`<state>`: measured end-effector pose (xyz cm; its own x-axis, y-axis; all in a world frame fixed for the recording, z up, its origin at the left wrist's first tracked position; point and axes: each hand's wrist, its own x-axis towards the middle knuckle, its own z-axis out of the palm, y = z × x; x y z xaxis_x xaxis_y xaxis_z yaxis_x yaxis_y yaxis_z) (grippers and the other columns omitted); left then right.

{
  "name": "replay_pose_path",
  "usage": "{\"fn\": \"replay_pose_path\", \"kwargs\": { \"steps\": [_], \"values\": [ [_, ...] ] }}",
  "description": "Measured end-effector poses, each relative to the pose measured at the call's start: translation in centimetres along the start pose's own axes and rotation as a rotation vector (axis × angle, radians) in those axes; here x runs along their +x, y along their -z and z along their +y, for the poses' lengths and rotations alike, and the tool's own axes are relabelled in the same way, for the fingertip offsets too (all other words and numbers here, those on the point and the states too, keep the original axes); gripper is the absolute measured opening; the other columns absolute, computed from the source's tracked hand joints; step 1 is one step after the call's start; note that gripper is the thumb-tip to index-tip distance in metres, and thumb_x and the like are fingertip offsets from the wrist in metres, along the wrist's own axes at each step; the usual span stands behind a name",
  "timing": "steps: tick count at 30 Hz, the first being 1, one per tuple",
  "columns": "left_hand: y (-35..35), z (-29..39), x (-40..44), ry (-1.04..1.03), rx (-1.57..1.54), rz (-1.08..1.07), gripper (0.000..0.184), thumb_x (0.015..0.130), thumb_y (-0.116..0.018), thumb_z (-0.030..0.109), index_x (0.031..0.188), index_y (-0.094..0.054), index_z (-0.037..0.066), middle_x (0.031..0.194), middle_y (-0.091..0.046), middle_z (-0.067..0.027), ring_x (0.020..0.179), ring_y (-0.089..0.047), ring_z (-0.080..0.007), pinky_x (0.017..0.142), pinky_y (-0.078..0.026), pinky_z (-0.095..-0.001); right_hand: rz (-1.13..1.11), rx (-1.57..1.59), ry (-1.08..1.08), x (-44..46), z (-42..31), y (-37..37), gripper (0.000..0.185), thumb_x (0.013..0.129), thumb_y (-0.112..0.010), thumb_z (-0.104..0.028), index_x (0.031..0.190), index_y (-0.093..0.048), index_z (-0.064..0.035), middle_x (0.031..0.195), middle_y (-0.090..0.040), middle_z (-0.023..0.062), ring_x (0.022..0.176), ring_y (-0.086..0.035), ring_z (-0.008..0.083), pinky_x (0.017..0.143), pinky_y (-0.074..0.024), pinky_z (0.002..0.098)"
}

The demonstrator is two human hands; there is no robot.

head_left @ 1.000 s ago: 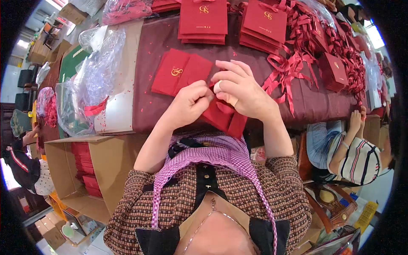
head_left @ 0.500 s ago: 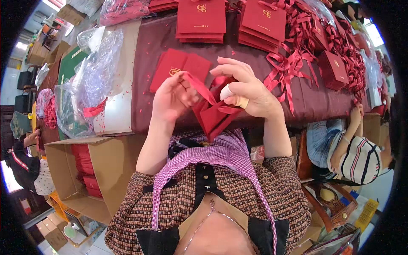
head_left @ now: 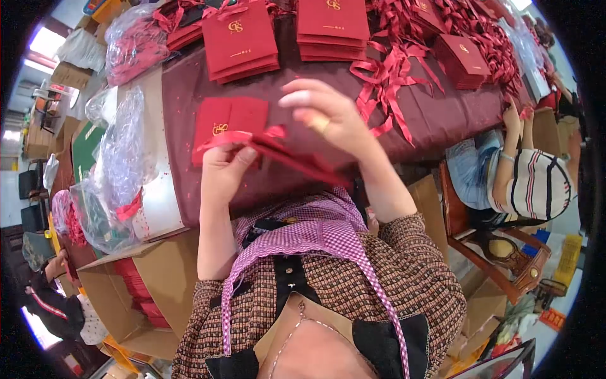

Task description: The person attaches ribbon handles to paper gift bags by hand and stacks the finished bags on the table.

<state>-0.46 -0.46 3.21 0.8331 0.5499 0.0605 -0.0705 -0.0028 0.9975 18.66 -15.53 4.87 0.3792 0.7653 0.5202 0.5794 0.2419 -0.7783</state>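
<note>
My left hand (head_left: pixel 227 170) is closed on a red paper gift bag (head_left: pixel 297 162), pinching it at the ribbon end between thumb and fingers. The bag is tilted, blurred, and stretches to the right in front of me. My right hand (head_left: pixel 328 120) is raised above the bag, its fingers apart and nothing in them; white and yellow coverings show on some fingers. Just beyond my left hand, flat red bags (head_left: pixel 246 117) with gold lettering lie on the dark red tablecloth (head_left: pixel 303 95), partly hidden by the hand.
Stacks of red bags (head_left: pixel 240 41) line the far side, beside a heap of red ribbons (head_left: pixel 394 88). Clear plastic wrap (head_left: pixel 120 151) lies at the left. An open carton (head_left: pixel 167 271) holds more red pieces. A person in a striped top (head_left: pixel 540 186) sits at the right.
My right hand has come off the bag and lifted. My left hand keeps hold and has moved down, and the bag has swung sideways. The view has turned toward the right.
</note>
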Motion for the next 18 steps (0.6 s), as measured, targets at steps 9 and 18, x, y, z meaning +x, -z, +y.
{"fn": "replay_pose_path", "kwargs": {
  "steps": [9,18],
  "values": [
    [0.1,-1.5,1.4,0.135,-0.175,0.167,0.016,0.086,-0.067,0.000,0.101,-0.065,-0.001,0.087,-0.065,-0.0013,0.078,-0.060,-0.0075,0.073,-0.049,-0.0204,-0.109,-0.748,-0.135,-6.3,4.3,5.8,0.019,0.078,-0.068,-0.012,0.096,-0.067,-0.0098,0.100,-0.062,0.0051,0.102,-0.056,0.0267,0.093,-0.0392,0.0401],
    [0.2,-1.5,1.3,0.161,-0.173,0.192,0.020,0.086,-0.066,0.000,0.106,-0.063,-0.004,0.089,-0.066,-0.0037,0.080,-0.061,-0.0075,0.074,-0.050,-0.0208,0.218,-0.501,-0.020,-3.3,3.3,3.6,0.011,0.079,-0.070,-0.011,0.086,-0.062,-0.0078,0.091,-0.064,0.0059,0.090,-0.059,0.0261,0.084,-0.0419,0.0376]
  ]
}}
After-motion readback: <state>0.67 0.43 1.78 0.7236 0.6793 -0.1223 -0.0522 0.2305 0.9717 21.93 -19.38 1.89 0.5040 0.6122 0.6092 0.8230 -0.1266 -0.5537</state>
